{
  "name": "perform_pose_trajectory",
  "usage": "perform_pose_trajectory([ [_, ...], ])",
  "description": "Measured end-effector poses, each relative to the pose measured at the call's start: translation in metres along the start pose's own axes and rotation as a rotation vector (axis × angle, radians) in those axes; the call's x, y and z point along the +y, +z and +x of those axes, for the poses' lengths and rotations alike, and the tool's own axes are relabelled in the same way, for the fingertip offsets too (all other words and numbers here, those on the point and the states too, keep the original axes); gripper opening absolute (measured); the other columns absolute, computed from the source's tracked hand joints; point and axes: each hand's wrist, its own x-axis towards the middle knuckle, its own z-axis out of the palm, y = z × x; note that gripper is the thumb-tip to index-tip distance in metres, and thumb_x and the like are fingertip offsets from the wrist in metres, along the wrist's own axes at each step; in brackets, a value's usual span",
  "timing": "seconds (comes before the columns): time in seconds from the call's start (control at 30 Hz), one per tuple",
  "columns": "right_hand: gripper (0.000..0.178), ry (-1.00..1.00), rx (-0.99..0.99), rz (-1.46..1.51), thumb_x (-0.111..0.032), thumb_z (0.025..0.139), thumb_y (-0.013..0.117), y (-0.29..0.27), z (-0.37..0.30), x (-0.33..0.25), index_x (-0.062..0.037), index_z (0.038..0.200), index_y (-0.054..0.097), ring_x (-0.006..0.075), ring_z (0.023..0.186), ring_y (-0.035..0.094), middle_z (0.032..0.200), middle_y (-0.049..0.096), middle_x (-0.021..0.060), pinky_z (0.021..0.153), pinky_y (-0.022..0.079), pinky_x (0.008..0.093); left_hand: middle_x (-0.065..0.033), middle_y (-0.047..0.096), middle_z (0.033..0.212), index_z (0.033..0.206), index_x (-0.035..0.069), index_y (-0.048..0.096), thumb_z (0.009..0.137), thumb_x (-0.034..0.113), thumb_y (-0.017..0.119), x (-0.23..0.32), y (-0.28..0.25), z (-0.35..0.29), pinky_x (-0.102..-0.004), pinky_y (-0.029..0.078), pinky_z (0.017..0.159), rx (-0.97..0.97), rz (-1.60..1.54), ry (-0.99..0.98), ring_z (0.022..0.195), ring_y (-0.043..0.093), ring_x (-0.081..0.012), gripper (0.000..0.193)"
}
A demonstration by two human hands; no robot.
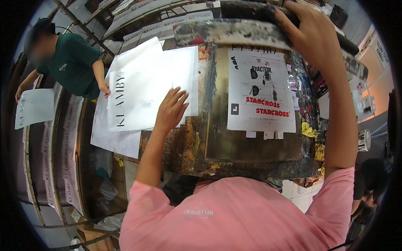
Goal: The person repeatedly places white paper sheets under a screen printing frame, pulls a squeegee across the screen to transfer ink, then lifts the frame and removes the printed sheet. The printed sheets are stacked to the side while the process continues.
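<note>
My right hand (307, 31) is raised at the far right, its fingers wrapped over a black bar (251, 11) that runs along an ink-stained screen-printing frame (230, 34). That frame is tilted up above the far end of the worktable (190, 144). Below it, a white sheet with black and red print (259, 119) lies on a brown printing board (232, 146). My left hand (171, 106), fingers spread, is over the right part of a pile of white sheets (155, 90). Nothing shows in its grasp; whether it touches the paper I cannot tell.
At the left, a co-worker in a green shirt (73, 62) has one hand (104, 87) at the pile's edge and holds a printed sheet (35, 108) in the other. Racks (58, 167) with printed sheets stand beside. Another person (372, 184) is at the lower right.
</note>
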Motion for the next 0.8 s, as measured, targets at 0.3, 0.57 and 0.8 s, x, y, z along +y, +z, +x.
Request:
perform_pose_trajectory([
  [0.3,0.055,0.363,-0.395,0.201,-0.047,0.096,0.058,-0.029,0.035,-0.017,0.0023,0.075,0.068,0.0363,0.074,0.070,0.071,0.067,0.0219,0.075,0.054,0.0465,-0.0083,0.030,0.170,0.161,0.016,0.039,0.110,0.048,0.038,0.063,0.109,0.086,-0.0639,0.005,0.126,-0.420,-0.034,0.171,0.158,0.020,-0.0377,0.060],
  [0.57,0.059,0.157,-0.299,0.014,-0.044,0.100,0.048,-0.053,0.018,0.000,0.0027,0.067,0.066,0.0395,0.065,0.066,0.063,0.064,0.0218,0.075,0.056,0.0499,-0.0138,0.044,0.161,0.151,0.010,0.053,0.105,0.046,0.050,0.246,0.198,0.166,-0.0691,0.017,0.122,-0.162,-0.240,0.344,0.151,0.034,-0.0416,0.057],
  [0.8,0.061,0.048,-0.189,0.043,-0.046,0.100,0.048,-0.009,-0.050,0.050,0.0037,0.071,0.068,0.0397,0.071,0.068,0.070,0.066,0.0235,0.078,0.057,0.0497,-0.0161,0.045,0.159,0.149,0.008,0.054,0.105,0.045,0.051,0.270,0.209,0.171,-0.0690,0.019,0.121,-0.235,-0.309,0.289,0.149,0.035,-0.0422,0.057],
])
